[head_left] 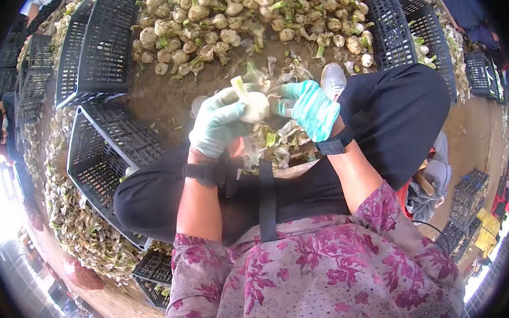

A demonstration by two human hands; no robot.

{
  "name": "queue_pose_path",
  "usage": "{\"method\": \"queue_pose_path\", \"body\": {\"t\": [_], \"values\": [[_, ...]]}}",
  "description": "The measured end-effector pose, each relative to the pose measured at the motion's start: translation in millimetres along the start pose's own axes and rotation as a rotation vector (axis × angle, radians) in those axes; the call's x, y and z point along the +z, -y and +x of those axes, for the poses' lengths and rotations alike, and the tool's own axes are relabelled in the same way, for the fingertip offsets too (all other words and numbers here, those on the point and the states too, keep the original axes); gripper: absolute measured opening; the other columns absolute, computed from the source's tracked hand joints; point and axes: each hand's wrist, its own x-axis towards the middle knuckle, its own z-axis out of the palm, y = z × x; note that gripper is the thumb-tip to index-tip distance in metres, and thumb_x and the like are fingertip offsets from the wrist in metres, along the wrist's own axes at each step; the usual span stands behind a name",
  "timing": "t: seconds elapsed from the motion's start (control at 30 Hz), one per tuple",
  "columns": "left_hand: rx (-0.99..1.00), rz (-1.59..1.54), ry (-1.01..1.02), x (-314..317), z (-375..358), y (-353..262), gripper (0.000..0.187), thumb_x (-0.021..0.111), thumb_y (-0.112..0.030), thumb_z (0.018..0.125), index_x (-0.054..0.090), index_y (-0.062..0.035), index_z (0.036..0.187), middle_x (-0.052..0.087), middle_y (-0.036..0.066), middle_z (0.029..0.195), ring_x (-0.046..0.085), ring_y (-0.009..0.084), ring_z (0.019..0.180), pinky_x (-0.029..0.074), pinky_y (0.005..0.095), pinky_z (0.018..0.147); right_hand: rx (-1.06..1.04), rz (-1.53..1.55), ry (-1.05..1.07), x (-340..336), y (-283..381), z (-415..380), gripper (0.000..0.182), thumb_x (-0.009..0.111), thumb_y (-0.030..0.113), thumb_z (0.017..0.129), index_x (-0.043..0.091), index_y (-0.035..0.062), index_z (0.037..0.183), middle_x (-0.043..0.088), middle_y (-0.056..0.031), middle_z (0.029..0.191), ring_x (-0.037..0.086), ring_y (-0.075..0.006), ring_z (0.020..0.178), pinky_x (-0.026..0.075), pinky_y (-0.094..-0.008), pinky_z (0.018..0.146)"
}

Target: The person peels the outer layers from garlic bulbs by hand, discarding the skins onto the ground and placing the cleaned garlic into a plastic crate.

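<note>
We sit with our knees bent and both arms reaching forward. Our left hand [217, 123] wears a glove, its fingers curled in a cupped grip. Our right hand [310, 108], gloved too, bends in close beside it. Both wrists wear black straps.

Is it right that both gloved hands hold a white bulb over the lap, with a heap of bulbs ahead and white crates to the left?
Not quite: the crates are black, not white, as the head view shows. The rest holds: the left hand and right hand, both gloved, hold a white bulb over the lap, with the heap of bulbs ahead.
</note>
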Motion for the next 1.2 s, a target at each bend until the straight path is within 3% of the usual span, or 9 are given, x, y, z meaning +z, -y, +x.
{"method": "queue_pose_path", "body": {"t": [0.23, 0.3, 0.33, 0.37, 0.8, 0.9, 0.93, 1.03, 1.2], "values": [[0.054, -0.017, 0.011, -3.8, 3.5, 3.8, 0.048, 0.059, -0.008, 0.067, 0.041, 0.0074, 0.109, 0.054, 0.015, 0.097, 0.056, 0.0211, 0.083, 0.045, 0.0275, 0.074, -0.087, 0.067, -0.227, 7.1, -4.2, -10.7, 0.027, 0.059, 0.019, 0.070, 0.057, -0.0012, 0.088, 0.059, -0.0148, 0.073, 0.057, -0.0197, 0.065, 0.043, -0.0273, 0.058], [0.083, -0.015, 0.003, -4.6, 2.9, 3.0, 0.049, 0.059, -0.009, 0.067, 0.041, 0.0071, 0.109, 0.054, 0.015, 0.097, 0.056, 0.0210, 0.084, 0.045, 0.0275, 0.075, -0.128, -0.275, -0.270, 4.8, 1.2, -10.5, 0.023, 0.059, 0.020, 0.071, 0.057, -0.0013, 0.080, 0.057, -0.0147, 0.069, 0.056, -0.0232, 0.063, 0.043, -0.0291, 0.056], [0.062, 0.061, -0.025, -4.0, 1.8, 0.4, 0.049, 0.060, -0.010, 0.067, 0.041, 0.0066, 0.110, 0.054, 0.014, 0.097, 0.055, 0.0200, 0.085, 0.044, 0.0270, 0.076, -0.050, 0.217, -0.180, 13.1, -5.5, -4.7, 0.020, 0.059, 0.019, 0.070, 0.055, -0.0002, 0.072, 0.056, -0.0149, 0.065, 0.055, -0.0267, 0.060, 0.042, -0.0311, 0.053], [0.040, 0.138, -0.051, -3.1, 1.2, -1.4, 0.050, 0.060, -0.011, 0.067, 0.041, 0.0060, 0.110, 0.054, 0.012, 0.098, 0.054, 0.0190, 0.086, 0.043, 0.0266, 0.077, -0.101, -0.188, -0.196, 14.4, -7.5, -4.7, 0.020, 0.060, 0.018, 0.067, 0.054, -0.0002, 0.070, 0.054, -0.0165, 0.064, 0.053, -0.0294, 0.059, 0.041, -0.0330, 0.053], [0.115, 0.047, -0.096, 3.0, 2.2, 4.8, 0.035, 0.052, -0.018, 0.079, 0.047, 0.0039, 0.106, 0.055, 0.008, 0.093, 0.053, 0.0140, 0.079, 0.044, 0.0243, 0.068, 0.052, 0.183, -0.410, 23.9, -16.4, 9.7, 0.016, 0.054, 0.017, 0.072, 0.054, 0.0014, 0.074, 0.056, -0.0179, 0.070, 0.054, -0.0301, 0.064, 0.041, -0.0318, 0.055], [0.221, 0.207, -0.249, 9.5, 7.1, 12.9, 0.036, 0.053, -0.021, 0.079, 0.048, 0.0039, 0.104, 0.055, 0.009, 0.093, 0.054, 0.0133, 0.076, 0.044, 0.0241, 0.064, 0.046, 0.356, -0.138, 28.3, -9.1, 20.2, 0.017, 0.055, 0.008, 0.071, 0.055, -0.0025, 0.085, 0.058, -0.0119, 0.071, 0.055, -0.0180, 0.066, 0.043, -0.0273, 0.061], [0.228, 0.287, -0.231, -0.3, 9.4, 17.0, 0.033, 0.053, -0.020, 0.078, 0.050, 0.0038, 0.101, 0.056, 0.008, 0.091, 0.054, 0.0125, 0.073, 0.044, 0.0236, 0.064, -0.035, -0.199, 0.011, 18.7, -3.6, 12.0, 0.022, 0.057, 0.011, 0.071, 0.056, -0.0026, 0.088, 0.058, -0.0136, 0.075, 0.055, -0.0171, 0.066, 0.043, -0.0275, 0.061], [0.176, 0.265, -0.188, 1.7, 3.5, 12.4, 0.030, 0.052, -0.018, 0.079, 0.051, 0.0037, 0.100, 0.057, 0.008, 0.088, 0.054, 0.0125, 0.074, 0.044, 0.0224, 0.066, -0.007, 0.009, -0.023, 20.2, -2.9, 12.7, 0.023, 0.055, 0.024, 0.071, 0.057, 0.0026, 0.080, 0.056, -0.0156, 0.067, 0.054, -0.0294, 0.064, 0.042, -0.0345, 0.058], [0.181, 0.262, -0.197, 0.5, 4.1, 11.4, 0.030, 0.052, -0.018, 0.079, 0.051, 0.0037, 0.099, 0.057, 0.008, 0.084, 0.054, 0.0127, 0.074, 0.044, 0.0225, 0.066, 0.127, 0.226, 0.015, 16.4, -1.1, 7.9, 0.022, 0.054, 0.021, 0.075, 0.059, 0.0020, 0.084, 0.059, -0.0126, 0.072, 0.056, -0.0215, 0.059, 0.043, -0.0280, 0.056]]}}
